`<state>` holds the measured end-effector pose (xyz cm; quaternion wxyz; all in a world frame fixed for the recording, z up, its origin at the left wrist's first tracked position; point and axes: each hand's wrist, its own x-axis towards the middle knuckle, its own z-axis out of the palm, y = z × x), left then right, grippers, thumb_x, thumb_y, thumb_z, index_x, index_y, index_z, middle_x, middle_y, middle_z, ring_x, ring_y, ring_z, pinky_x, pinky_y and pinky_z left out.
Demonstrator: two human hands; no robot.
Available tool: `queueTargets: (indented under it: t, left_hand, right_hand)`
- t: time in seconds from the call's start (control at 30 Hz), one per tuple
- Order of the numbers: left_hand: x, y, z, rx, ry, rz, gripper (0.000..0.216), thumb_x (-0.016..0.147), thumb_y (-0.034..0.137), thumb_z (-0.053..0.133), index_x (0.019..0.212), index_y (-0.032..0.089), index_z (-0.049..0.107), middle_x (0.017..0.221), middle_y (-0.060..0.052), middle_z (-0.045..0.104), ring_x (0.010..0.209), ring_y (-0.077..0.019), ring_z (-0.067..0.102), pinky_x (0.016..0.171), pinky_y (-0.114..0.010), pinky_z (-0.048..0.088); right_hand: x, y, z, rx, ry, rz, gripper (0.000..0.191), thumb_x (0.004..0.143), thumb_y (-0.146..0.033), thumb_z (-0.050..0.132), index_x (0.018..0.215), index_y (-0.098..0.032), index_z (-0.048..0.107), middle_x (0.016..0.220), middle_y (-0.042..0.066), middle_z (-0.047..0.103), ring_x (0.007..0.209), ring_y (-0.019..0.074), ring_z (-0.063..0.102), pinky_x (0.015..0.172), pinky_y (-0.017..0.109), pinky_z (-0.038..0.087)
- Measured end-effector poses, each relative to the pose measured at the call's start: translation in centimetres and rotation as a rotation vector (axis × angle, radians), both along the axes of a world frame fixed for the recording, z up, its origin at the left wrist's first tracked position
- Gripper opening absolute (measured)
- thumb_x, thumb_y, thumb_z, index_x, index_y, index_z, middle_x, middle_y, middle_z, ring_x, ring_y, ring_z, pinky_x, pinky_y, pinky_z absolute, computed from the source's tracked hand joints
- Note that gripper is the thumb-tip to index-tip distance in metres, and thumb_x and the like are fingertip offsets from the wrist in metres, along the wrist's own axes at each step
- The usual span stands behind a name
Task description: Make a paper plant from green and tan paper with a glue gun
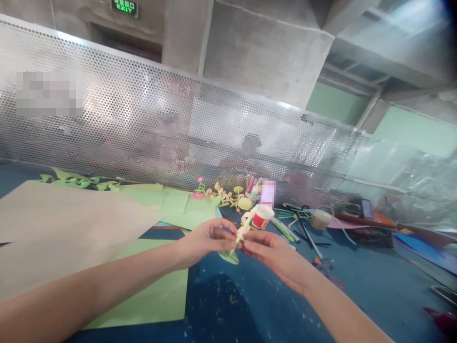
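Observation:
My left hand (209, 240) and my right hand (267, 250) meet above the blue table, their fingertips pinched on a small papercraft plant (233, 252). It has a tilted pale green stem, a round green base at the bottom and cream paper pieces along the stem. The fingers hide part of its middle. Just behind the fingers stands a red and white paper cup (263, 217). Beyond it, finished paper pieces stand on the table, among them a pink and green paper flower (200, 188) and a yellow round-topped one (245, 204).
Green paper sheets (153, 290) and large beige sheets (67, 209) cover the left side. Markers (283, 228), a tape roll (320, 219) and loose pipe cleaners (309, 233) lie to the right. A perforated metal screen (135, 109) borders the table's far edge.

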<state>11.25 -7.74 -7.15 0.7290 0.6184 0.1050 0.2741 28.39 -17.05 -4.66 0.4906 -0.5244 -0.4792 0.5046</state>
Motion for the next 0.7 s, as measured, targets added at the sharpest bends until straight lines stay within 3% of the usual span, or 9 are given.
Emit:
queueTargets:
  t: [0.17, 0.43, 0.7]
  left_hand:
    - [0.1, 0.0, 0.0, -0.008, 0.013, 0.01, 0.033, 0.065, 0.022, 0.072, 0.093, 0.016, 0.057, 0.077, -0.003, 0.065, 0.068, -0.01, 0.058, 0.066, -0.023, 0.04]
    - [0.1, 0.2, -0.2, -0.003, 0.027, 0.037, 0.031, 0.063, 0.022, 0.073, 0.088, 0.015, 0.057, 0.074, -0.001, 0.064, 0.068, -0.0104, 0.058, 0.067, -0.023, 0.041]
    - [0.0, -0.3, 0.1, 0.091, 0.052, 0.028, 0.021, 0.071, 0.032, 0.065, 0.08, 0.014, 0.059, 0.081, -0.004, 0.066, 0.079, -0.0138, 0.059, 0.078, -0.027, 0.04]
  right_hand:
    - [-0.9, 0.3, 0.1, 0.066, -0.18, -0.12, 0.029, 0.065, -0.038, 0.068, 0.087, -0.018, 0.07, 0.082, 0.004, 0.067, 0.077, 0.0171, 0.057, 0.08, 0.035, 0.041]
    - [-1.5, 0.3, 0.5, 0.225, -0.421, -0.207, 0.019, 0.066, -0.037, 0.066, 0.079, -0.023, 0.071, 0.101, 0.005, 0.063, 0.094, 0.022, 0.055, 0.085, 0.035, 0.041]
    - [-2.1, -0.2, 0.9, 0.193, -0.428, -0.079, 0.02, 0.076, -0.03, 0.057, 0.091, -0.021, 0.066, 0.081, 0.001, 0.065, 0.076, 0.016, 0.058, 0.071, 0.028, 0.045]
